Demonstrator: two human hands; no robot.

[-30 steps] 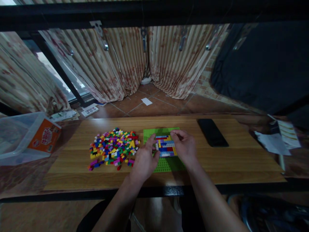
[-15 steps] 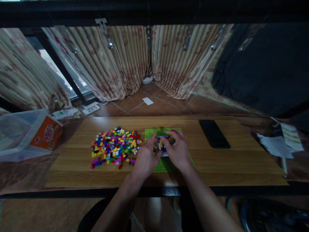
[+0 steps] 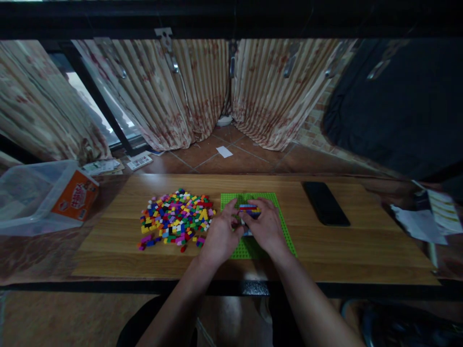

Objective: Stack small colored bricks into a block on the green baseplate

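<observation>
A green studded baseplate lies on the wooden tabletop. On it stands a small structure of toy bricks, with red, blue and yellow showing and paler bricks low at the front. My left hand curls round the structure's left side, fingers bent and thumb pointing inward. From the right, my right hand closes on it, its thumb at the front and its fingers over the far side. The hands hide much of the structure, and I cannot make out any single brick in the fingertips.
Left of the baseplate spreads a pile of loose, many-coloured bricks. A black phone lies to the right on the table. Beyond the left end stands a clear plastic box with an orange label. Papers lie past the right end.
The view has shifted slightly, moving the table's things a little to the right in the picture. A red brick now shows plainly on top of the structure. Both hands stay around it.
</observation>
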